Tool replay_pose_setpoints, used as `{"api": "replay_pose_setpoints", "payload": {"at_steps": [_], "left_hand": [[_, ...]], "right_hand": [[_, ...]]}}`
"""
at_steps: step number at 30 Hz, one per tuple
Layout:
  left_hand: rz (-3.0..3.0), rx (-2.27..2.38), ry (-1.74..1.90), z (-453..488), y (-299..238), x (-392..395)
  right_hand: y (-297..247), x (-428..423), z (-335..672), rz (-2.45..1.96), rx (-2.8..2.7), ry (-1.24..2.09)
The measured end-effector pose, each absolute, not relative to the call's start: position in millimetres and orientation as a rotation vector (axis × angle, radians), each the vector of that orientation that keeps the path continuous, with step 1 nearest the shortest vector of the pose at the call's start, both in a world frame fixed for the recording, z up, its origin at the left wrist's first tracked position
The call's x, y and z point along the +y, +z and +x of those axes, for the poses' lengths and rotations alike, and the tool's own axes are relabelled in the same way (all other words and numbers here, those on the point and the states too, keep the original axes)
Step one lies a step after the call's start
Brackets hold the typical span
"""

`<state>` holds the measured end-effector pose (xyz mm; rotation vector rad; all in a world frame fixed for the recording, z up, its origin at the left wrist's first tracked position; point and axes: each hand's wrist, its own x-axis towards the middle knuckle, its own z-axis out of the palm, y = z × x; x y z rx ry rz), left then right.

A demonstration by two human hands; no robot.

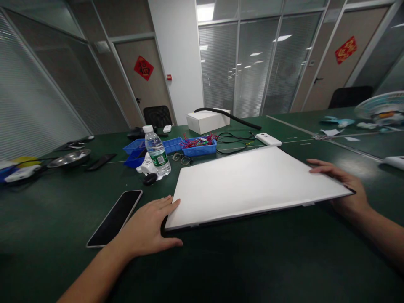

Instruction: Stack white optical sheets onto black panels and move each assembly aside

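A thin white rectangular panel [252, 185] with a dark edge lies between my hands, its white face up and its near right corner seemingly raised. My left hand [148, 227] grips the near left corner, fingertips along the side and thumb sticking out below the front edge. At the right side, my right hand [347, 191] holds the near right corner, with fingers over the top edge and the palm partly hidden behind the panel. Just left of my left hand lies a dark-screened smartphone [115, 219] on the green table [221, 269].
Beyond the panel stand a water bottle [157, 151], glasses [183, 158], a blue tray [199, 147] of red wires, and a white box [207, 122] with a black tube [233, 115] on it. A metal pan [71, 158] sits left; a fan [383, 110] is far right.
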<state>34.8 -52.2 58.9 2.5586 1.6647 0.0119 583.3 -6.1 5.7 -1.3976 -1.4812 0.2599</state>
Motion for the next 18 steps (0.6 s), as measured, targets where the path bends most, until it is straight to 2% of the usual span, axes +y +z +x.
{"api": "replay_pose_setpoints", "payload": {"at_steps": [2, 8, 14, 18], "left_hand": [[2.575, 1.626, 0.023, 29, 63, -53], [2.710, 1.549, 0.137, 11, 56, -47], [2.849, 1.580, 0.533, -4, 39, -37], [2.955, 1.537, 0.658, -5, 35, -36]], "right_hand": [[9, -9, 579, -1.310, -1.403, 0.340], [11, -15, 573, -1.269, -1.411, 0.229], [11, -16, 570, -1.221, -1.307, 0.306], [17, -12, 566, -1.269, -1.064, 0.065]]}}
